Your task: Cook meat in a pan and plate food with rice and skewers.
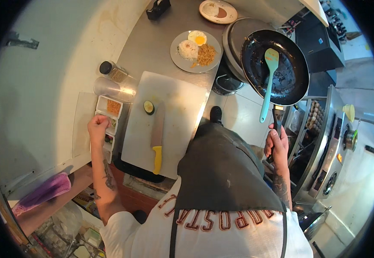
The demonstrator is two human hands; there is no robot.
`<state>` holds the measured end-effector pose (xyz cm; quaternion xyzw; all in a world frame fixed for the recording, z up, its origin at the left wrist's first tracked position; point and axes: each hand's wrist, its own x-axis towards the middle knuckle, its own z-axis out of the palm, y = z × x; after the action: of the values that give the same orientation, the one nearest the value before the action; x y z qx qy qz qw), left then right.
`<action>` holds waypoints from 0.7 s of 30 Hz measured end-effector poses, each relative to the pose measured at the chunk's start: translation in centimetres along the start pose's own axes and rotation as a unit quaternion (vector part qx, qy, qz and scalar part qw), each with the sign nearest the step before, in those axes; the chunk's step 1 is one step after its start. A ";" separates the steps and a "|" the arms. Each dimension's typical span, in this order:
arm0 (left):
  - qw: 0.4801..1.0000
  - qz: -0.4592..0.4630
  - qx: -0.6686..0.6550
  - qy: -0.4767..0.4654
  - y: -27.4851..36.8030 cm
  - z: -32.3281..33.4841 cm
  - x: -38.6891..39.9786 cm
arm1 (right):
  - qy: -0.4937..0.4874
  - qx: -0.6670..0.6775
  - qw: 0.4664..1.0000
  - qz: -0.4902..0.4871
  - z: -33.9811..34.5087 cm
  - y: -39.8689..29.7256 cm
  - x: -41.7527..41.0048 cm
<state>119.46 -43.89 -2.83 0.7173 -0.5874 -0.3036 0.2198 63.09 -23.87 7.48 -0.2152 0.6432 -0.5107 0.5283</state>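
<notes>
My right hand (277,143) grips the handle of a black frying pan (290,74), held over the floor at the right. A turquoise silicone spatula (271,69) lies in the pan, its handle extending past the rim. My left hand (97,129) is at the white condiment containers (109,151), fingertips drawn together beside chopped green bits; whether a pinch is between them cannot be made out. Orange-brown crumbs (113,107) fill the compartment above. On the steel counter (141,45), a grey plate (178,64) carries rice (188,50), a fried egg (197,38) and shredded food (206,54).
A chef's knife (157,138) with a yellow handle and a cut cucumber piece (148,106) lie on a white cutting board (183,96). A spice jar (113,71) stands by the wall. Another plate (228,20) holds rice. A stove (325,167) is at right.
</notes>
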 end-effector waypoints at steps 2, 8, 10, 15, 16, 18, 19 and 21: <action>0.918 -0.056 -0.391 -0.023 6.6 1.4 0.3 | -0.012 0.023 1.000 -0.005 0.0 0.0 0.0; 0.908 0.127 -0.377 -0.134 23.9 9.7 4.0 | -0.012 0.051 0.999 -0.002 -1.6 0.4 1.2; 0.943 0.169 -0.249 -0.144 28.1 12.9 5.8 | -0.012 0.056 0.998 0.007 -2.7 0.5 1.6; 0.953 0.287 0.062 -0.079 32.4 18.7 9.4 | -0.017 0.064 0.998 0.000 -5.4 0.6 2.3; 0.951 0.277 0.106 -0.085 33.0 19.5 9.8 | -0.009 0.054 0.998 -0.005 -6.2 0.6 2.6; 0.951 0.265 0.134 -0.088 34.0 20.8 10.8 | -0.008 0.039 0.999 -0.018 -7.9 0.9 3.4; 0.951 0.253 0.155 -0.089 34.3 21.3 11.3 | -0.009 0.046 0.999 -0.014 -8.7 1.0 3.7; 0.955 0.239 0.151 -0.088 34.5 22.3 12.5 | 0.002 0.032 0.999 -0.022 -10.0 0.5 4.3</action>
<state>81.06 -62.57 2.08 0.5516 -0.7975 -0.2116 0.1224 52.77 -22.90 4.29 -0.2115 0.6229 -0.5425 0.5225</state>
